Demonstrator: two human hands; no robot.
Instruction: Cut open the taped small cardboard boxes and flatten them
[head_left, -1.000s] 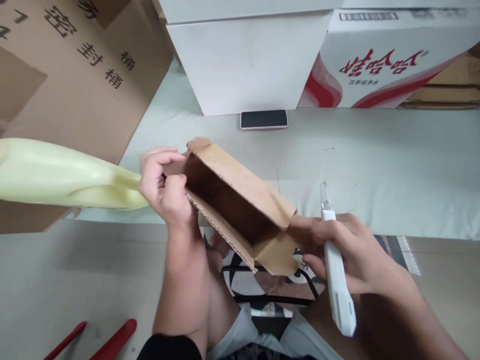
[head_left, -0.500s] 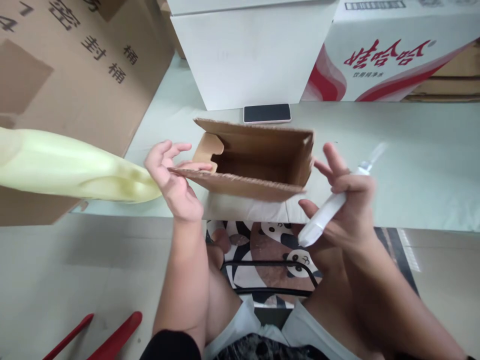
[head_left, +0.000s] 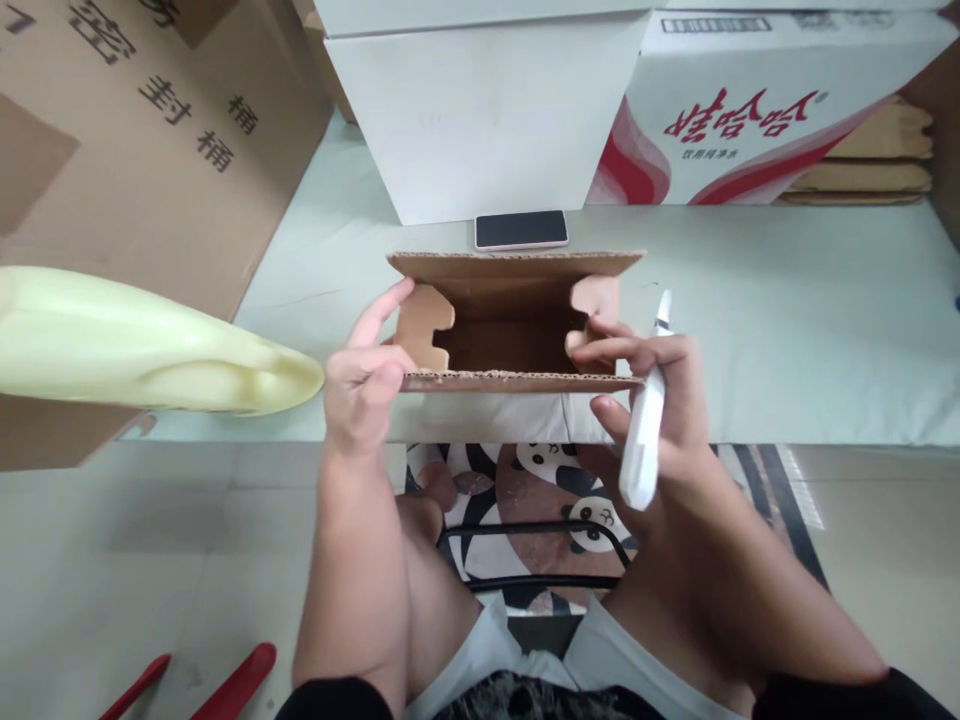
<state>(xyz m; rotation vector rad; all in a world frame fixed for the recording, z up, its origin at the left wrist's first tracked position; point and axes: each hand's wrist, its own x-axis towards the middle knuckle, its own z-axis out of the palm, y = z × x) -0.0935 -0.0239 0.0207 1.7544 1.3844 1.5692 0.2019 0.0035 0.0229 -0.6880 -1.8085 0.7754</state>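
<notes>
A small brown cardboard box (head_left: 517, 382) stands at the table's front edge, top open. Its front and back flaps are raised, and a notched side flap (head_left: 424, 325) shows at each end. My left hand (head_left: 365, 395) grips the front left corner, thumb at the front flap and index finger reaching along the left end. In my right hand (head_left: 679, 395), a white pen-shaped tool (head_left: 643, 440) with a narrow tip (head_left: 664, 308) is held against the palm, tip pointing away from me. This hand's index and middle fingers touch the right side flap (head_left: 595, 296).
Behind the box lies a phone (head_left: 521, 230), in front of a white carton (head_left: 487, 110). A red-and-white printed carton (head_left: 742, 120) stands right of it. A pale yellow curved plastic object (head_left: 150, 350) juts in from the left, before a large brown carton (head_left: 150, 200).
The box has turned squarer to me, and its right side flap now shows. My right hand has moved left onto that flap with the white tool. My left hand has closed on the corner.
</notes>
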